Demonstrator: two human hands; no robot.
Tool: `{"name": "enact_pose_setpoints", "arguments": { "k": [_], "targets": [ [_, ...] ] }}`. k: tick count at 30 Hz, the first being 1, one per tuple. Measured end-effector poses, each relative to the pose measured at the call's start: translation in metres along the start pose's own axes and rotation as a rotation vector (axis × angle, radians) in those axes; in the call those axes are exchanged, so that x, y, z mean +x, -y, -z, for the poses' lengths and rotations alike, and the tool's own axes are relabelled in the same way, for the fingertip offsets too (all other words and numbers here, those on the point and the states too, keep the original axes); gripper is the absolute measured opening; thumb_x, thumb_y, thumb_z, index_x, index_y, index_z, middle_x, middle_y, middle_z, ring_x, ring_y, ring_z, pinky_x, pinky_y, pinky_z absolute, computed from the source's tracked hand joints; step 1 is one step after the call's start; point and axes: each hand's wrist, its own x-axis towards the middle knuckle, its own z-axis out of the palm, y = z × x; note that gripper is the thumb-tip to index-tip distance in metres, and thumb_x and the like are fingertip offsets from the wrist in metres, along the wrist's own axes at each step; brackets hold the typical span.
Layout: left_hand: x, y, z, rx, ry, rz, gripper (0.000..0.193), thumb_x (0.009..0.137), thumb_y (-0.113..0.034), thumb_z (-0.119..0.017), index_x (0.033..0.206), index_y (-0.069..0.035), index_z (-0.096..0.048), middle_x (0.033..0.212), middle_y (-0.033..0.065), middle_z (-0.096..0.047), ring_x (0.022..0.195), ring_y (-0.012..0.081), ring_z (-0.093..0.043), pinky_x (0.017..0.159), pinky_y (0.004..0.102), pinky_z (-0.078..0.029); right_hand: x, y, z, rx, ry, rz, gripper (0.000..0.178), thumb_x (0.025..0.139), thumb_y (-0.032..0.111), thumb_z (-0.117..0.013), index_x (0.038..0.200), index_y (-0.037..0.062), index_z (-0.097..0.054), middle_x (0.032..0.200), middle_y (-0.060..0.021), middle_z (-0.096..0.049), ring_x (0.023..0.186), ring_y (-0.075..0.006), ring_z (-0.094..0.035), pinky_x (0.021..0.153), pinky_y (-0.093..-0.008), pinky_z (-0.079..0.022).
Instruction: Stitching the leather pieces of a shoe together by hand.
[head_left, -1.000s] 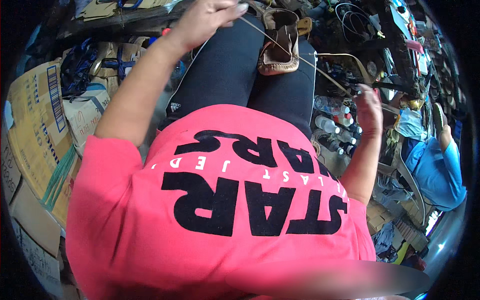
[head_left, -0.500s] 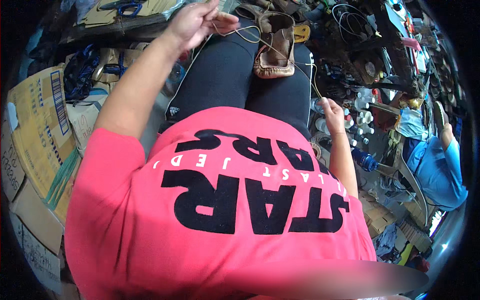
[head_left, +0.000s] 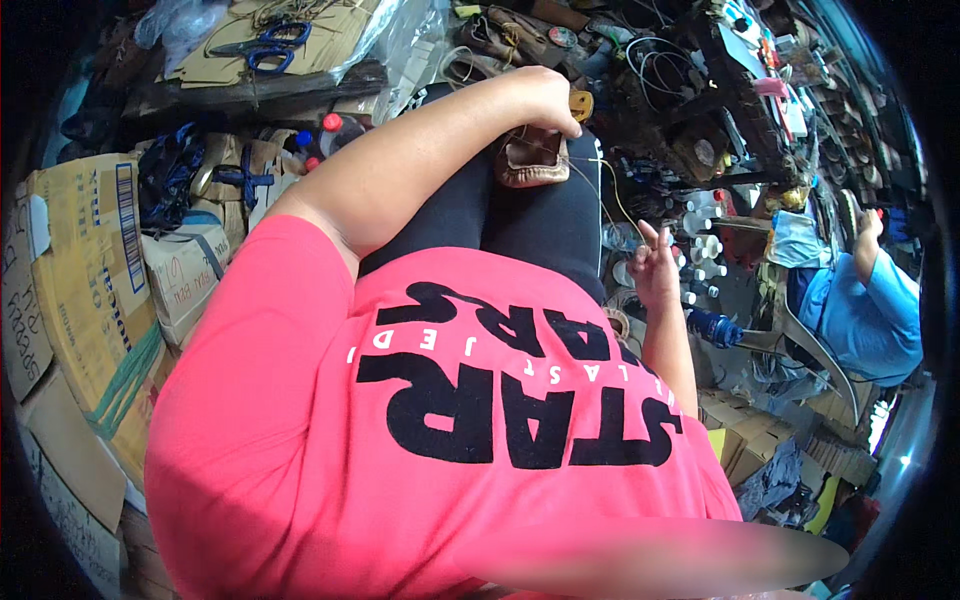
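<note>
A brown leather shoe [head_left: 533, 172] with a gathered, puckered toe rests on my dark-trousered legs, its open top facing me. My left hand [head_left: 545, 98] lies closed over the shoe's far part; its back hides the fingers and whatever they grip. A yellowish piece with holes [head_left: 581, 105] shows beside its knuckles. From the shoe a pale thread [head_left: 622, 203] runs right to my right hand [head_left: 655, 272]. That hand is raised off my right side, some fingers lifted, with the thread at its fingertips.
Blue-handled scissors [head_left: 268, 48] lie on cardboard at the far left. Cardboard boxes [head_left: 95, 290] stand along my left. Several plastic bottles [head_left: 705, 245] crowd the right, below a cluttered rack. A person in blue [head_left: 860, 320] sits further right.
My left hand has swung right from beside the shoe and now covers its far part. My right hand has dropped slightly, with its fingers lifted. The thread loop by the left hand no longer shows.
</note>
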Motion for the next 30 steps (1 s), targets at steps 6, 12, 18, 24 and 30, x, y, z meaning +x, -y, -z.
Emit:
{"name": "enact_pose_setpoints", "arguments": {
  "k": [6,12,18,24,30],
  "targets": [
    [-0.024,0.021,-0.029,-0.724,0.125,-0.181,0.035,0.074,-0.023,-0.075,0.095,0.001,-0.060,0.084,0.0053,-0.066,0.079,0.0131,-0.060,0.074,0.0284,-0.046,-0.005,0.016,0.003,-0.436,-0.245,0.369,0.047,0.089,0.041,-0.056,0.120,0.0061,-0.058,0.121,-0.0096,-0.055,0.102,-0.0184,-0.052,0.093,-0.0325,-0.036],
    [-0.039,0.007,-0.039,-0.614,-0.052,-0.319,0.027,0.074,-0.026,-0.074,0.083,-0.001,-0.065,0.089,0.0089,-0.058,0.090,0.0196,-0.053,0.082,0.0304,-0.043,-0.022,0.069,-0.113,-0.791,0.147,0.626,0.026,0.087,0.025,-0.064,0.093,-0.0006,-0.065,0.085,-0.0048,-0.060,0.077,-0.0126,-0.055,0.068,-0.0273,-0.044],
    [-0.039,0.008,-0.055,-0.637,-0.129,-0.313,0.020,0.079,-0.022,-0.069,0.085,-0.003,-0.065,0.109,0.0114,-0.048,0.106,0.0243,-0.046,0.095,0.0322,-0.037,-0.023,0.093,-0.171,-1.348,0.447,0.543,0.025,0.086,0.021,-0.063,0.081,-0.0029,-0.059,0.066,-0.0090,-0.050,0.061,-0.0096,-0.044,0.054,-0.0299,-0.037],
    [-0.034,0.009,-0.058,-0.554,-0.130,-0.319,0.021,0.079,-0.024,-0.071,0.084,-0.004,-0.066,0.110,0.0106,-0.046,0.108,0.0242,-0.044,0.096,0.0326,-0.036,-0.018,0.082,-0.152,-1.377,0.472,0.659,0.020,0.080,0.020,-0.061,0.079,-0.0003,-0.060,0.069,-0.0200,-0.055,0.063,-0.0354,-0.056,0.060,-0.0402,-0.044],
    [-0.035,0.008,-0.059,-0.563,-0.150,-0.314,0.032,0.075,-0.033,-0.073,0.092,-0.006,-0.069,0.114,0.0156,-0.047,0.110,0.0295,-0.047,0.095,0.0352,-0.040,-0.040,0.075,-0.136,-1.247,0.432,0.665,0.026,0.082,0.016,-0.061,0.069,-0.0030,-0.048,0.063,-0.0161,-0.046,0.056,-0.0275,-0.045,0.054,-0.0372,-0.037]
  ]
}}
